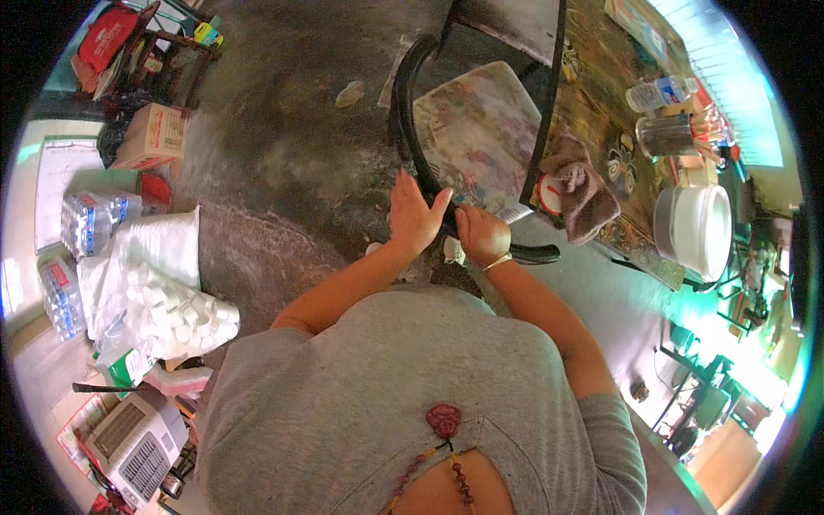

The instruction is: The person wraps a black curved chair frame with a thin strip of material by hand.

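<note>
A chair with a black curved rail (410,112) and a patterned seat cushion (481,129) stands right in front of me. My left hand (415,215) rests against the rail with its fingers stretched out and its thumb apart. Beside it, my right hand (483,234) has its fingers curled over the same rail; a bracelet circles that wrist. The fingertips' far side is hidden. To the right of the seat, a brown towel (592,202) lies at the table's edge, next to a round white and red item (549,196).
On the patterned table (592,94) at right stand a water bottle (661,93), a metal holder (665,136) with sticks and a white tub (691,232). Leftward are a cardboard box (153,137), bottle packs (86,223), bagged white cups (172,318) and a grey-white appliance (137,442).
</note>
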The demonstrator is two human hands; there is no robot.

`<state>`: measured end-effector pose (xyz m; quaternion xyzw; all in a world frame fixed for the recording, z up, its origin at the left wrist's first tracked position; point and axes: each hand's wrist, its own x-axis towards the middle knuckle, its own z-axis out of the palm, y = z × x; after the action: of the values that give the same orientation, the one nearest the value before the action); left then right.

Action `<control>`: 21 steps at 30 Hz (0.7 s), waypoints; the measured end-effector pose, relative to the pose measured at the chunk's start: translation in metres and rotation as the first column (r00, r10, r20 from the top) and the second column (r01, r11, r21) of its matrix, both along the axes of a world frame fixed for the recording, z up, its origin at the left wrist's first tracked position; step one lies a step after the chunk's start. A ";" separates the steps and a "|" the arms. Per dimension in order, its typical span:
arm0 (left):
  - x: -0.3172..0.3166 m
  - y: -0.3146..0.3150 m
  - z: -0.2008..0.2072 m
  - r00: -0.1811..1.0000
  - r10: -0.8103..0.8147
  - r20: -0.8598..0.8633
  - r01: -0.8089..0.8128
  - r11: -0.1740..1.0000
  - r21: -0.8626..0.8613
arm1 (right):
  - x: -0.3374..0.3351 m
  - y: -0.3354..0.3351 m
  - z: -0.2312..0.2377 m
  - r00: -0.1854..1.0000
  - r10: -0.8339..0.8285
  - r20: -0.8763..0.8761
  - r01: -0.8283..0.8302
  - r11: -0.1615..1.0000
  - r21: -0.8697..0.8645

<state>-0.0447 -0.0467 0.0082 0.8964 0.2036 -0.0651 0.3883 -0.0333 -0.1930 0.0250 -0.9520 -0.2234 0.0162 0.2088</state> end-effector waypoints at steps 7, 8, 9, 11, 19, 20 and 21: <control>0.087 0.055 0.023 0.992 0.105 -0.075 -0.115 0.982 -0.151 | 0.003 -0.002 -0.003 1.000 -0.004 0.014 0.005 0.998 -0.062; 0.094 0.060 0.025 0.987 0.072 -0.142 -0.092 0.986 -0.138 | 0.004 -0.001 -0.003 1.000 -0.003 0.009 0.004 0.996 -0.084; 0.100 0.062 0.018 0.988 0.113 -0.110 -0.133 0.972 -0.194 | 0.008 -0.001 -0.004 0.999 0.006 0.033 -0.002 0.996 -0.094; 0.107 0.063 0.002 0.981 0.185 -0.049 -0.192 0.932 -0.307 | 0.015 -0.001 -0.004 0.997 0.009 0.083 0.001 0.994 -0.112; 0.078 0.061 -0.040 0.943 0.187 -0.274 -0.311 0.789 -0.531 | 0.003 0.001 0.000 0.999 -0.003 0.032 0.004 1.000 -0.022; 0.075 0.059 -0.042 0.936 0.195 -0.292 -0.331 0.766 -0.551 | 0.002 0.002 0.001 0.999 0.000 0.042 0.001 1.000 -0.018; 0.068 0.057 -0.044 0.929 0.202 -0.311 -0.352 0.743 -0.569 | 0.001 0.002 0.002 0.999 0.002 0.053 -0.002 1.000 -0.015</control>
<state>0.0238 0.0103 -0.0355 0.6659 0.3462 -0.1717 0.6382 -0.0320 -0.1909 0.0275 -0.9533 -0.2298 -0.0074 0.1958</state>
